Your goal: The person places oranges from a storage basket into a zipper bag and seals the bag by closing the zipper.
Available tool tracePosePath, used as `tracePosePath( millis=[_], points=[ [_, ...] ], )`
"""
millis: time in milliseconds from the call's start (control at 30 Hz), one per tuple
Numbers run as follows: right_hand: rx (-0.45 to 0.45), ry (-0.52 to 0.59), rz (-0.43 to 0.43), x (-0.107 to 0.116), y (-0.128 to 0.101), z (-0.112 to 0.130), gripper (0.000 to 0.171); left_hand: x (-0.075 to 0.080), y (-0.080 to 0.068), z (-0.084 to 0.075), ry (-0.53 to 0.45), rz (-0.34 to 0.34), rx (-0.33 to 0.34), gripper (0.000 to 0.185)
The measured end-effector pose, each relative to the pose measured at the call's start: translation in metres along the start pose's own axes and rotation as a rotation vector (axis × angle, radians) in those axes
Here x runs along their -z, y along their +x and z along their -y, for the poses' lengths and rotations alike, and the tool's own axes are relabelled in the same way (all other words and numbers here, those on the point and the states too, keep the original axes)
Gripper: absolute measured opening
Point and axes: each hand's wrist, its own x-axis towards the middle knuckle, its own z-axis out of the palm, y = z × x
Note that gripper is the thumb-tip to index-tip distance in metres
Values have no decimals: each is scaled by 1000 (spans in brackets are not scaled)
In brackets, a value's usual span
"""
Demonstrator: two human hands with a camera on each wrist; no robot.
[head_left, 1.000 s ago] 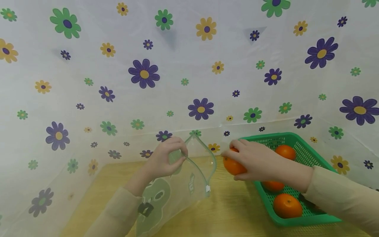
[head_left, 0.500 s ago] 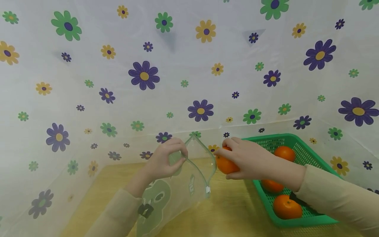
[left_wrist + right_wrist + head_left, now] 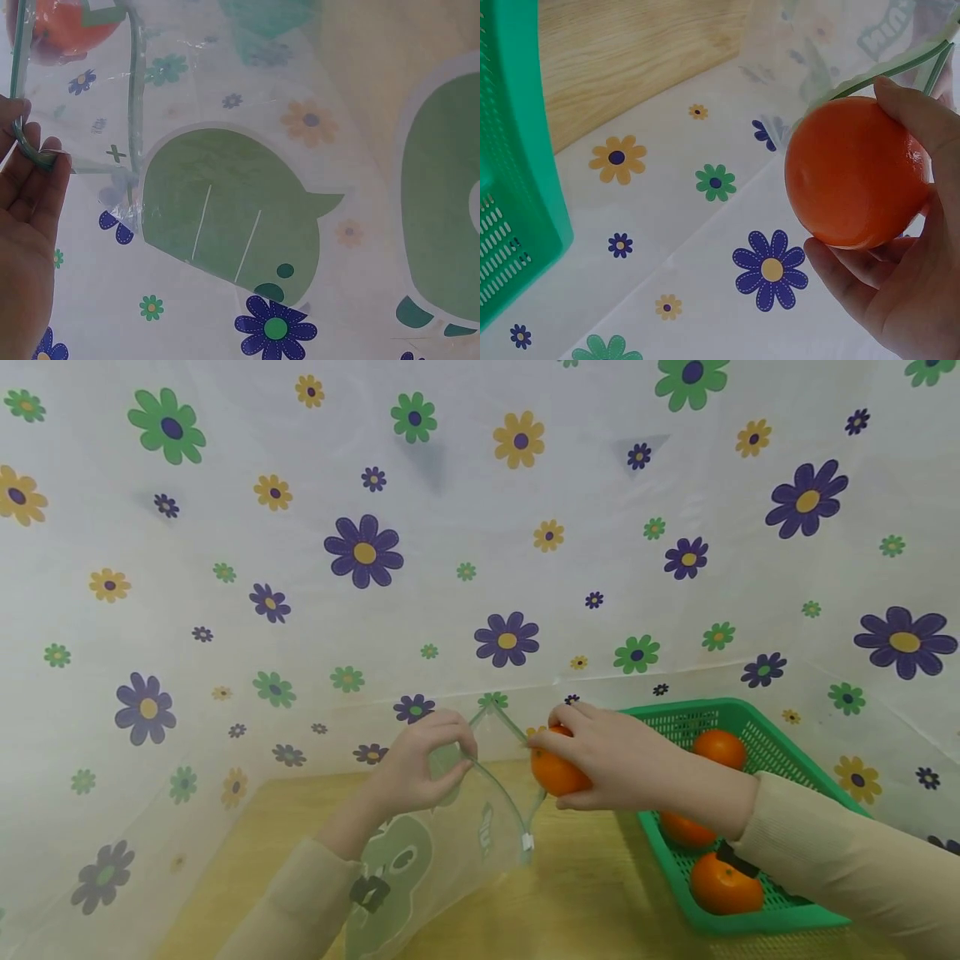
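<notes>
In the head view my left hand (image 3: pixel 423 760) pinches the rim of a clear zip bag (image 3: pixel 465 852) with a green printed figure, and the bag's mouth gapes toward the right. My right hand (image 3: pixel 618 760) grips an orange (image 3: pixel 557 767) right at that mouth, overlapping the far rim. The right wrist view shows the thumb and fingers around the orange (image 3: pixel 855 172), with the bag's green zip edge behind it. Through the plastic in the left wrist view, the orange (image 3: pixel 71 30) shows near the left hand (image 3: pixel 30 187). A white slider (image 3: pixel 527 842) sits at the zip's near corner.
A green plastic basket (image 3: pixel 678 893) stands on the right of the wooden table (image 3: pixel 585 893), under my right forearm. Several oranges, one at its near end (image 3: pixel 726 883), lie in it. A white flower-printed sheet (image 3: pixel 450 527) rises behind the table.
My right hand has carried the orange leftward, away from the basket and up to the bag's mouth. The left hand stays in place, holding the rim.
</notes>
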Motion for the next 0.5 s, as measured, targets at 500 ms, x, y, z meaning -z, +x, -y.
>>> tracePosePath(
  millis=[500],
  points=[
    [16, 13, -15, 2, 8, 5, 68, -1, 1, -2, 0, 6, 3, 22]
  ],
)
